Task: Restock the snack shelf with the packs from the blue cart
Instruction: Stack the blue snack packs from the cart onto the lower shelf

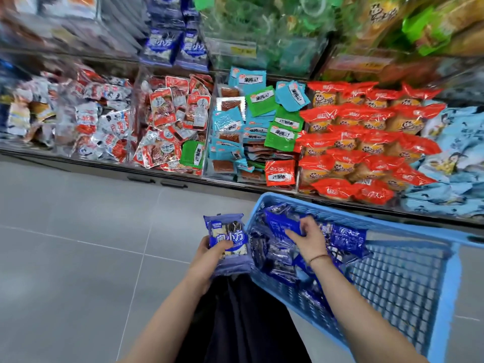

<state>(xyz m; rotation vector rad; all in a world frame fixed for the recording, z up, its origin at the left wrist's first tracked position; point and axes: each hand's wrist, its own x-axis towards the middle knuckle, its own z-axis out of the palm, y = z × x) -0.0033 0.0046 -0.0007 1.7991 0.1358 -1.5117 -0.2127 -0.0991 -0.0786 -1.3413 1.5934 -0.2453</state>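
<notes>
Holding a glossy blue pack (230,235), left hand (207,258) curls round it; right hand (306,238) pinches another pack (281,221).

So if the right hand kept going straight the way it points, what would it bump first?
The right hand grips a blue pack inside the blue cart. Going straight on, it would probably meet the cart's far corner rim first, though depth is hard to judge.

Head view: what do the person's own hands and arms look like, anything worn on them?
The left hand and right hand are ungloved, and the arms behind them show no sleeves as far as the frame reaches. A thin dark band circles the right wrist. No ring or watch shows. Dark clothing shows between the arms.
</notes>
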